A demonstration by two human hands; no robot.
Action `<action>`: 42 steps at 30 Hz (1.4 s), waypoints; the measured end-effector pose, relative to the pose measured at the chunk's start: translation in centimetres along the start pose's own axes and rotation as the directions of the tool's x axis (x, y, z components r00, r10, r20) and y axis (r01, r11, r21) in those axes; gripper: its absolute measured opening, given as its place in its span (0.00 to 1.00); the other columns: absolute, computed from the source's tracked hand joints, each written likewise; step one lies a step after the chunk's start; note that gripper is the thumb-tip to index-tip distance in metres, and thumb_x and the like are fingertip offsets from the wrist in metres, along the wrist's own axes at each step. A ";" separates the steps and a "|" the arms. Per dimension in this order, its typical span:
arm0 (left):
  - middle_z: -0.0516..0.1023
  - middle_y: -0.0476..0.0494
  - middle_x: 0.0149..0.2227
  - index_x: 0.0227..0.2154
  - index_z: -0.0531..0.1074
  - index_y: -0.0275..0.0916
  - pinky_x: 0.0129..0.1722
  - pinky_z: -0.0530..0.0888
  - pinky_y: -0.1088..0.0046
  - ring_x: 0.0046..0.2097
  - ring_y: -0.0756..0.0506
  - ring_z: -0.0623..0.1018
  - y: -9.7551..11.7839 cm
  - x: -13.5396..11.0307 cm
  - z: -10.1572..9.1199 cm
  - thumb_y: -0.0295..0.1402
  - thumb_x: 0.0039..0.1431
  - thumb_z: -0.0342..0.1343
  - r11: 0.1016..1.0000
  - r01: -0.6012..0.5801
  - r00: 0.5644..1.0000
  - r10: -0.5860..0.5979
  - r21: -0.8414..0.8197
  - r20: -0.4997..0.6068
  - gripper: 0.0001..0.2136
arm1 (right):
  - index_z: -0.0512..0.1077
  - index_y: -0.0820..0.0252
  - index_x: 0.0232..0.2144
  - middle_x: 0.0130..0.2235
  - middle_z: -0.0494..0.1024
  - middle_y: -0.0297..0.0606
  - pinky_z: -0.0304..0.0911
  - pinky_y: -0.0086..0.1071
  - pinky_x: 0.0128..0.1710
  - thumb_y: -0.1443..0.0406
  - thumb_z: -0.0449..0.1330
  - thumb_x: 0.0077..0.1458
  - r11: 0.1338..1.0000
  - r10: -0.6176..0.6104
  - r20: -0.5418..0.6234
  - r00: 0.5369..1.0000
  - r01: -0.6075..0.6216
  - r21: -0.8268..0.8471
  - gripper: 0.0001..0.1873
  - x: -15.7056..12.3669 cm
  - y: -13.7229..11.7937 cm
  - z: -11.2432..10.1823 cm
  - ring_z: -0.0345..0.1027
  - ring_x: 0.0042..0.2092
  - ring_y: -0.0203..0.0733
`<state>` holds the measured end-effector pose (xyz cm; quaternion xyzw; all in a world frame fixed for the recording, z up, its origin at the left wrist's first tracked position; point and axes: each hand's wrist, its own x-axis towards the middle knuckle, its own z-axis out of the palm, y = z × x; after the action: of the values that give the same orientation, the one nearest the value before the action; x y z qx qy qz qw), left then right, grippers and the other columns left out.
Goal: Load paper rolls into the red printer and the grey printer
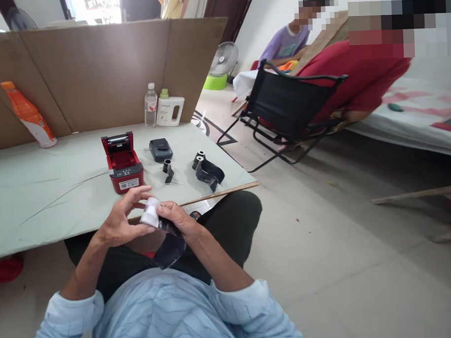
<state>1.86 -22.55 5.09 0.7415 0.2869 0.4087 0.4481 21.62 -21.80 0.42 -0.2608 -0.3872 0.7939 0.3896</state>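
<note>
My left hand (122,221) and my right hand (179,218) meet above my lap, both closed on a small white paper roll (150,212). A strip of dark film (169,249) hangs down from the roll under my right hand. On the pale table (37,190) just beyond my hands stands a red label printer (122,165) with its lid open. To its right lie a small dark grey device (160,149), a short black spool (168,170) and a pair of black spools with loose black ribbon (208,171).
Cardboard panels (96,70) wall the table's far side. An orange bottle (29,115), a water bottle (151,105) and a white jug (169,110) stand against them. A black folding chair (288,110), a fan (224,59) and two seated people (351,76) are to the right.
</note>
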 end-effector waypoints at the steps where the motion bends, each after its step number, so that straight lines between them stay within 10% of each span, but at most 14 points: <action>1: 0.79 0.36 0.57 0.66 0.69 0.44 0.59 0.76 0.56 0.57 0.37 0.78 0.6 0.0 -0.5 0.34 0.55 0.71 0.992 -0.004 0.999 -0.001 0.125 0.047 0.35 | 0.78 0.63 0.29 0.24 0.77 0.33 0.61 0.27 0.26 0.44 0.79 0.41 0.999 0.021 -0.008 1.000 -0.022 -0.044 0.30 -0.1 -0.2 0.0 0.66 0.24 0.33; 4: 0.79 0.38 0.57 0.63 0.72 0.46 0.64 0.72 0.53 0.59 0.37 0.77 1.5 0.1 -1.1 0.31 0.55 0.70 0.961 -0.033 0.994 0.004 0.275 0.107 0.31 | 0.79 0.63 0.29 0.25 0.77 0.33 0.61 0.26 0.26 0.44 0.80 0.39 0.997 0.014 -0.024 1.000 -0.016 -0.070 0.30 0.0 0.1 0.3 0.66 0.24 0.32; 10: 0.78 0.35 0.54 0.68 0.62 0.45 0.44 0.80 0.65 0.49 0.39 0.81 -1.3 -0.3 1.5 0.51 0.56 0.70 0.964 -0.042 0.988 0.001 -0.262 -0.152 0.41 | 0.76 0.60 0.28 0.21 0.72 0.30 0.54 0.27 0.19 0.37 0.76 0.39 0.986 -0.113 -0.019 0.993 0.114 0.121 0.34 0.5 1.4 1.2 0.56 0.20 0.31; 16: 0.78 0.39 0.56 0.62 0.72 0.45 0.61 0.74 0.55 0.56 0.38 0.78 0.9 -0.1 -1.3 0.35 0.53 0.72 0.976 -0.012 0.997 -0.003 0.217 0.071 0.32 | 0.78 0.63 0.28 0.23 0.76 0.32 0.60 0.26 0.25 0.42 0.79 0.40 0.996 0.019 -0.007 1.000 -0.020 -0.084 0.32 0.2 0.2 0.6 0.64 0.23 0.32; 23: 0.77 0.36 0.57 0.67 0.62 0.47 0.47 0.81 0.61 0.51 0.39 0.81 -1.3 -0.6 1.5 0.50 0.56 0.70 0.970 -0.022 0.987 -0.019 -0.244 -0.162 0.39 | 0.76 0.60 0.29 0.22 0.71 0.30 0.52 0.27 0.20 0.35 0.74 0.41 0.987 -0.098 -0.022 0.995 0.100 0.124 0.35 0.6 1.7 1.8 0.54 0.21 0.31; 29: 0.78 0.39 0.58 0.62 0.72 0.46 0.64 0.72 0.54 0.60 0.37 0.77 1.5 -0.3 -1.5 0.27 0.52 0.68 0.938 -0.042 0.996 0.012 0.345 0.087 0.32 | 0.77 0.62 0.26 0.22 0.74 0.31 0.57 0.26 0.24 0.41 0.79 0.39 0.988 0.020 -0.039 0.999 -0.026 -0.154 0.31 0.3 0.3 0.4 0.62 0.23 0.31; 36: 0.78 0.35 0.55 0.67 0.63 0.43 0.48 0.80 0.63 0.50 0.39 0.81 -2.0 -0.3 1.6 0.48 0.55 0.70 0.966 -0.016 0.986 -0.028 -0.260 -0.167 0.40 | 0.73 0.59 0.26 0.19 0.69 0.28 0.49 0.27 0.18 0.34 0.73 0.41 0.984 -0.124 -0.011 0.992 0.125 0.124 0.36 0.8 1.9 1.5 0.52 0.19 0.29; 42: 0.79 0.39 0.57 0.62 0.72 0.45 0.62 0.73 0.55 0.58 0.37 0.78 0.8 0.2 -1.4 0.30 0.53 0.69 0.964 -0.025 0.997 0.003 0.265 0.082 0.32 | 0.76 0.62 0.25 0.21 0.73 0.31 0.56 0.26 0.23 0.41 0.79 0.39 0.991 0.033 -0.018 0.999 -0.035 -0.127 0.32 0.3 0.3 -0.1 0.61 0.22 0.31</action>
<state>0.74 -22.13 6.23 0.8129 0.3155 0.3393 0.3528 21.43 -21.63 0.11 -0.2981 -0.4295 0.7720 0.3616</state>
